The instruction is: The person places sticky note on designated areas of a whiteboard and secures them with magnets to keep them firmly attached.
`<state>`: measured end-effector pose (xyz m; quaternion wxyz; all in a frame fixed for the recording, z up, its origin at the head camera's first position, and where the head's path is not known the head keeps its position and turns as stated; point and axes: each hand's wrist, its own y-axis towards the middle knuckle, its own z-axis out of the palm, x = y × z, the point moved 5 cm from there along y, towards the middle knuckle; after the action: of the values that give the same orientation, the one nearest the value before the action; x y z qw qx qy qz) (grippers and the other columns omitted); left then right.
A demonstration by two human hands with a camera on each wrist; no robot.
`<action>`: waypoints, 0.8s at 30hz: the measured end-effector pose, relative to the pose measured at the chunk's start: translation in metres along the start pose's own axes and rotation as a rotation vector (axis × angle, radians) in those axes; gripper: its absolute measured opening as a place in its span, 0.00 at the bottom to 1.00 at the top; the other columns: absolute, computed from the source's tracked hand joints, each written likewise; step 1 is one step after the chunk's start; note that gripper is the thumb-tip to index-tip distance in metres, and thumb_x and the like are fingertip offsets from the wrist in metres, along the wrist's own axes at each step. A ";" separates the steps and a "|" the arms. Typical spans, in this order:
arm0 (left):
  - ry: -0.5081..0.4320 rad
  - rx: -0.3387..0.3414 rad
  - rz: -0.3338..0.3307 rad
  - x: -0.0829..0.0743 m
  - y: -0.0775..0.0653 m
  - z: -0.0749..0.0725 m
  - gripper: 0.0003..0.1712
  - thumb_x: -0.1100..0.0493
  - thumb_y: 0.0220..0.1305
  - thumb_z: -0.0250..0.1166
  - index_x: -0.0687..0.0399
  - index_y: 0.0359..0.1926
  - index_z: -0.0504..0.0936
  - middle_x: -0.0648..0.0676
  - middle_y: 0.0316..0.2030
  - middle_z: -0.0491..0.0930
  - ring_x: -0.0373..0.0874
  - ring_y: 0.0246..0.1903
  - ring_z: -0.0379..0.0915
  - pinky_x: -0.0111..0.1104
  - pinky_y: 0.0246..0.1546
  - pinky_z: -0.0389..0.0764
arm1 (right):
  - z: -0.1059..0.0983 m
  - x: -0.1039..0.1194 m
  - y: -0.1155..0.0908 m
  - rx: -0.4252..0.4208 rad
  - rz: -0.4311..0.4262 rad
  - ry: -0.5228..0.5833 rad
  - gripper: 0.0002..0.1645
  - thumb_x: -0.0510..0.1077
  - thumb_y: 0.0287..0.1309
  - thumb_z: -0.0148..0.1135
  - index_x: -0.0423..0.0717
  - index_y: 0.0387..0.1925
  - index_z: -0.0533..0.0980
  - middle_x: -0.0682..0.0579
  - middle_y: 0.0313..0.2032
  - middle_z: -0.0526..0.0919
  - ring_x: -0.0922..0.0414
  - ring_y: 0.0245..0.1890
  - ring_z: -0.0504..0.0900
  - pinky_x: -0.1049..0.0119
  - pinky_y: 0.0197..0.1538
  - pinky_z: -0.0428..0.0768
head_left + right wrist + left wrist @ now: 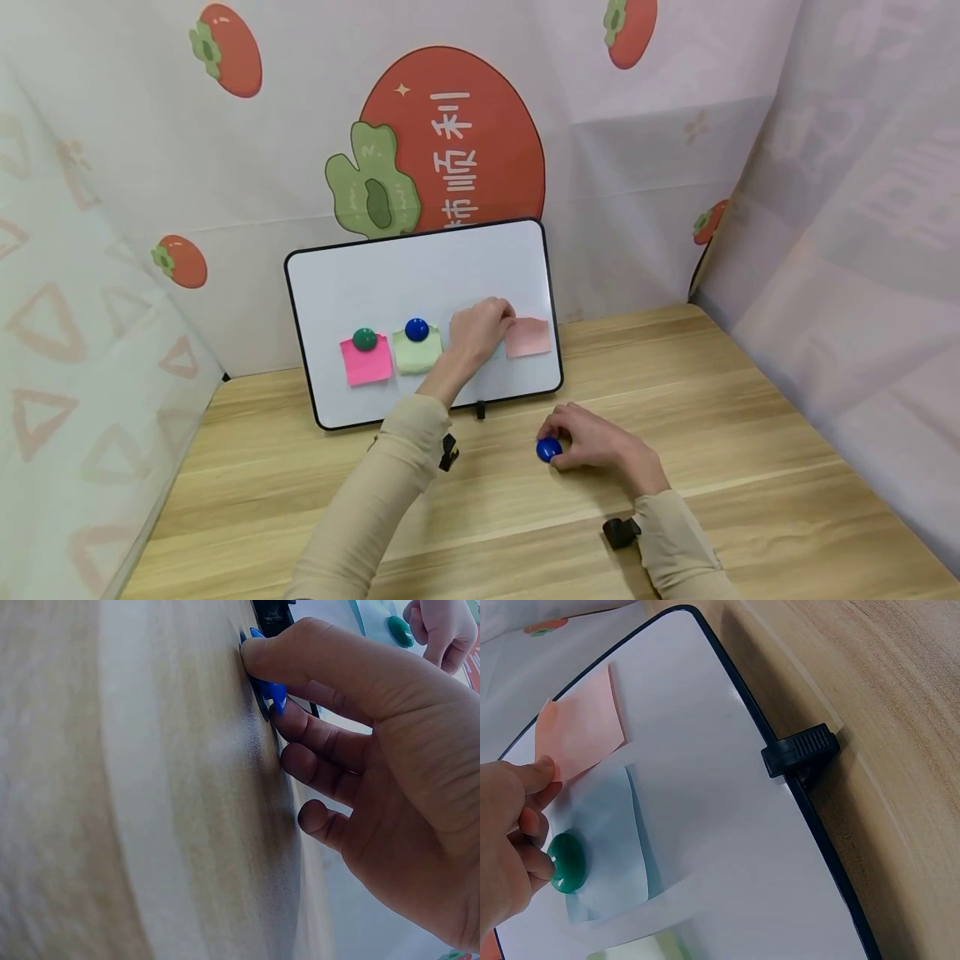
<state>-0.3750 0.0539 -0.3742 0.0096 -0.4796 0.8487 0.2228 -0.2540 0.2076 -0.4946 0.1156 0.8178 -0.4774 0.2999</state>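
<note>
My left hand (pixel 480 329) is at the whiteboard (pixel 420 267), its fingertips pinching the edge of a light pink sticky note (pixel 581 727). Beside its lower fingers, a round green magnet (pixel 568 862) sits on a light blue sticky note (pixel 619 847); in the head view the hand covers most of that note. Down on the wooden table, my right hand (pixel 592 437) grips a round blue magnet (pixel 549 450) between thumb and fingers. The right wrist view shows this blue magnet (pixel 276 694) at the table surface.
Further left on the board are a bright pink note (pixel 367 365) under a green magnet (pixel 365 339) and a pale green note (pixel 417 357) under a blue magnet (pixel 417 330). A black clip (pixel 802 750) holds the board's lower edge. Printed cloth (pixel 637 167) hangs behind.
</note>
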 end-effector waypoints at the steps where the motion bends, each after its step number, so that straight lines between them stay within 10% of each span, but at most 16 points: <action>1: -0.001 -0.002 0.003 -0.001 0.000 -0.001 0.09 0.51 0.69 0.64 0.47 0.41 0.87 0.47 0.37 0.86 0.40 0.33 0.82 0.35 0.31 0.80 | 0.000 0.000 0.000 0.001 0.004 0.003 0.19 0.47 0.49 0.74 0.53 0.45 0.81 0.59 0.41 0.77 0.60 0.44 0.71 0.62 0.49 0.74; 24: 0.030 -0.103 0.003 -0.004 0.005 -0.001 0.08 0.53 0.69 0.64 0.47 0.40 0.88 0.47 0.36 0.86 0.42 0.28 0.81 0.34 0.27 0.78 | 0.000 0.000 -0.003 -0.014 -0.007 0.012 0.18 0.47 0.49 0.74 0.54 0.44 0.82 0.60 0.41 0.78 0.60 0.44 0.71 0.63 0.49 0.74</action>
<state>-0.3765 0.0587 -0.3706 -0.0280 -0.4816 0.8368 0.2589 -0.2515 0.2087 -0.4941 0.1251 0.8167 -0.4760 0.3013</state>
